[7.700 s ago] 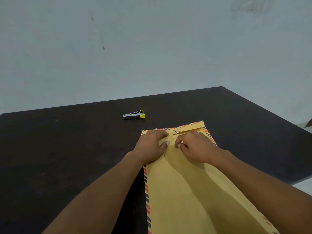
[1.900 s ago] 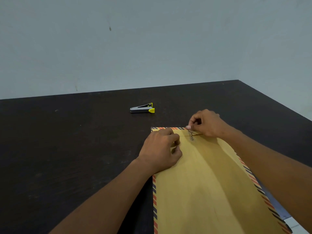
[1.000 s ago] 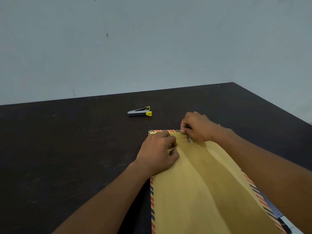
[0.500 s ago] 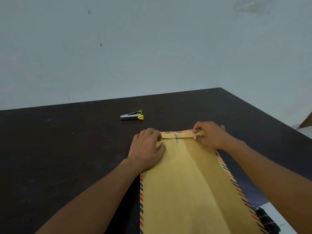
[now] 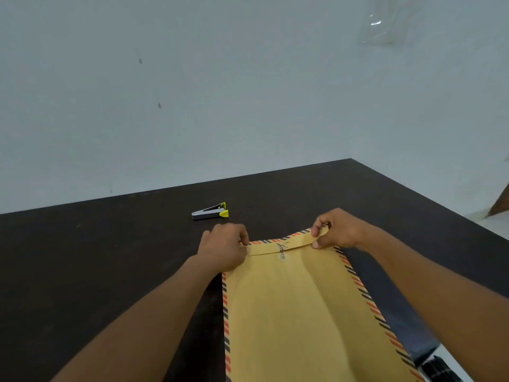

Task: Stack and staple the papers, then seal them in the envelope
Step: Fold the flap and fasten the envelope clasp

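Head view: envelope (image 5: 303,312) lies flat on table (image 5: 96,271), long axis running from the person out to the flap (image 5: 278,245) between both hands. Left hand (image 5: 224,250) curled shut, pinching the flap's left corner; right hand (image 5: 340,230) pinching its slightly lifted right corner. Clasp (image 5: 281,248) midway, equally near both. Stapler (image 5: 210,211) just beyond left hand. Papers not visible, probably inside.

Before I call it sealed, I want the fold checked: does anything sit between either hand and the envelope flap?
Nothing visible does. The left hand and right hand already hold the flap ends; the stapler lies apart, beyond it.
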Motion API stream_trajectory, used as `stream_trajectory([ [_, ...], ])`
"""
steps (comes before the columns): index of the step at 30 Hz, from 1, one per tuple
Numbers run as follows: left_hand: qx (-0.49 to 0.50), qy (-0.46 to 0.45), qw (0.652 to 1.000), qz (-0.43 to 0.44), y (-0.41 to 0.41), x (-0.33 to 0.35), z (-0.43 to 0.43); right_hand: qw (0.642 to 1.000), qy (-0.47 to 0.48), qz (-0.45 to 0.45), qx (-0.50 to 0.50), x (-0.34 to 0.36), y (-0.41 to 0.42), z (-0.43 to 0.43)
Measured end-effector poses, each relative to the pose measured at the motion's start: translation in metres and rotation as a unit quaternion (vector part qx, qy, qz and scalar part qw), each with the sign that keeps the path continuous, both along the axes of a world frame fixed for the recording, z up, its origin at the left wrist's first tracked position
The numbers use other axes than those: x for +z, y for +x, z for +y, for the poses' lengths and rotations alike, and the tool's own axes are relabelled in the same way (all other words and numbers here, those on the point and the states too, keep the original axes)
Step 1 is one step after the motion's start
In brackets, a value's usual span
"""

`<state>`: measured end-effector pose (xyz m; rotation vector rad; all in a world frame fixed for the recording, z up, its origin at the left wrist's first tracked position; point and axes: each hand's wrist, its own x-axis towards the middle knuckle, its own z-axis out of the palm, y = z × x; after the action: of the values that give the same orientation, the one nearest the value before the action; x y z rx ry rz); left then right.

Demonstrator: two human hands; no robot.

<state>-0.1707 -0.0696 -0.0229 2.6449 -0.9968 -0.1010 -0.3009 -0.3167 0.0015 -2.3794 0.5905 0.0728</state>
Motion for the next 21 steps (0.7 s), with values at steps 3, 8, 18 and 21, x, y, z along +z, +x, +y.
stream_trajectory([
  [3,-0.019,0.013,0.999,0.029,0.005,0.005,0.002,1.000,0.025,-0.018,-0.002,0.006,0.002,0.002],
  [8,-0.039,-0.028,0.992,0.117,0.009,0.009,0.005,0.994,0.077,-0.078,0.000,0.017,0.002,0.008],
  [18,0.072,-0.168,0.981,0.060,0.016,-0.014,0.002,0.948,0.316,-0.026,-0.038,-0.003,-0.034,-0.009],
  [21,0.069,-0.147,0.985,0.064,0.011,-0.012,-0.005,0.973,0.221,-0.050,-0.053,0.004,-0.039,-0.015],
])
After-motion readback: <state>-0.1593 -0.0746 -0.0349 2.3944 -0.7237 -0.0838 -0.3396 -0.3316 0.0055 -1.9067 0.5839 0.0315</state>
